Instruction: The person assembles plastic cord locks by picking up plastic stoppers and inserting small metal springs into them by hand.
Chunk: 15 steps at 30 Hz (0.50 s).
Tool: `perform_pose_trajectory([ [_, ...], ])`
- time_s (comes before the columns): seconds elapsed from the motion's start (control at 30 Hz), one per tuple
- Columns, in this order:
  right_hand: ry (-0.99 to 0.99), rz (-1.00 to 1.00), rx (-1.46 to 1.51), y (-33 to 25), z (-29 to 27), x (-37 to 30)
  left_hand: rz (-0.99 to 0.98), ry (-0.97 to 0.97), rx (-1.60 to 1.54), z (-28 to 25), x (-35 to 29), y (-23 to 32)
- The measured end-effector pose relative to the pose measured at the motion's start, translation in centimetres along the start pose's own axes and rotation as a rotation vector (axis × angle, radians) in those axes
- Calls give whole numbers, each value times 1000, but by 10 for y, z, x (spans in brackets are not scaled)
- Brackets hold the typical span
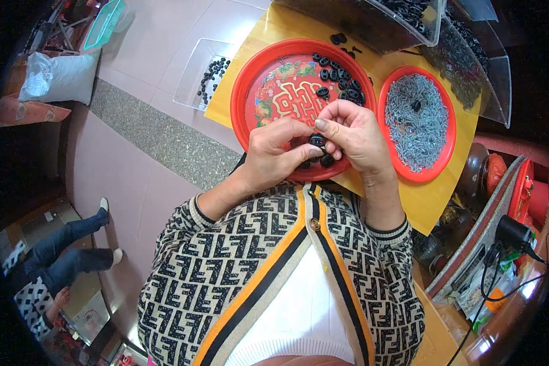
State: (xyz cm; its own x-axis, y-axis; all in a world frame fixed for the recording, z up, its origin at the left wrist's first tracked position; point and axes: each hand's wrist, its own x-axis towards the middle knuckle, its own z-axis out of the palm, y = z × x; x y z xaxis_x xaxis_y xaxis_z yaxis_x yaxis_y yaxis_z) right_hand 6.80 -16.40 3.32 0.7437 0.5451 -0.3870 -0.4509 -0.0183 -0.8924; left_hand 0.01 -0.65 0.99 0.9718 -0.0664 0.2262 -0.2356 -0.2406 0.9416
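Note:
Over the near part of a round red tray (241,91), both my hands meet around a small black plastic piece (316,140). My left hand (271,152) pinches it from the left, thumb below and forefinger above. My right hand (357,134) comes in from the right, its thumb and forefinger pressed together just above the piece; whatever they hold is too small to make out. More black pieces (327,160) lie under my fingers, and several others (341,76) sit along the tray's right side. Beside my right hand, a red oval tray (382,116) holds a heap of small silvery screws (418,140).
Clear plastic bins (433,36) of black parts stand at the back right. A transparent box (192,67) with small black parts is left of the yellow board (226,110). A cluttered shelf with a black adapter (512,235) is at right. Another person's legs (73,250) show at left.

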Motion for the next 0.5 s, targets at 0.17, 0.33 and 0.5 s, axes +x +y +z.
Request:
perform_pose_trajectory([
  [0.17,-17,-32,-18,-1,2,-3,78,83,13,5,0,-1],
  [0.33,-8,-18,-11,2,1,-7,123,79,40,7,-2,1],
  [0.5,-28,-23,66,9,-5,-3,159,92,86,8,1,2],
])
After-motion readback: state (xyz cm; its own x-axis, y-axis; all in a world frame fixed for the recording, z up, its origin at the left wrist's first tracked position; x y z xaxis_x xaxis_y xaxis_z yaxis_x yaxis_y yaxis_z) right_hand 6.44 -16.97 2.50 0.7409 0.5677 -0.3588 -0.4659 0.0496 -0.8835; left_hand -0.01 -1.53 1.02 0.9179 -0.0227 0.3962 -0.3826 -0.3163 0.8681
